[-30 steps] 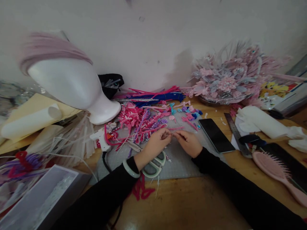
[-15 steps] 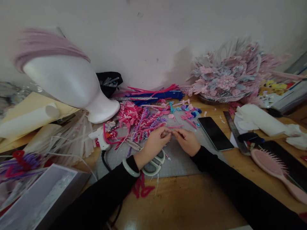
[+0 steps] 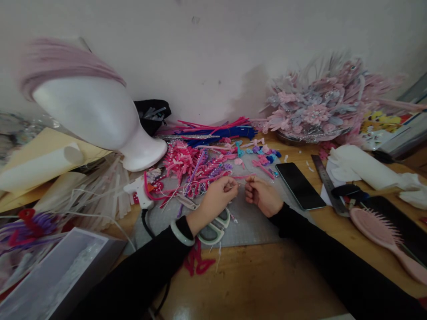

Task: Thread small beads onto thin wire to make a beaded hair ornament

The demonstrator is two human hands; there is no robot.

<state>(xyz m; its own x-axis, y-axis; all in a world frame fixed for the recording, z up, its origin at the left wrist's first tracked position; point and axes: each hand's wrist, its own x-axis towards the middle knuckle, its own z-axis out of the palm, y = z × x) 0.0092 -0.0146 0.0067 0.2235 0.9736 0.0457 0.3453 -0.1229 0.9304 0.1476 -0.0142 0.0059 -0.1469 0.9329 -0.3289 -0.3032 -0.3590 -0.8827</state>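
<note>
My left hand is closed in a pinch over the grey mat, a pale bangle on its wrist. My right hand pinches too, a short gap to the right. A thin white thread appears to run between the fingertips, and loose white loops lie left of my left hand. Anything smaller in the fingers is hidden. Under my left hand and wrist lie scissors with pale green handles. Just beyond the hands is a pile of pink and purple chenille pieces with beads.
A white glue gun and a foam mannequin head stand left, above an open box. To the right lie a phone, a metal ruler and a pink hairbrush. A pink floral headpiece sits behind.
My right hand has moved away from my left, a little to the right, and its fingers have curled in more. My left hand has stayed nearly still.
</note>
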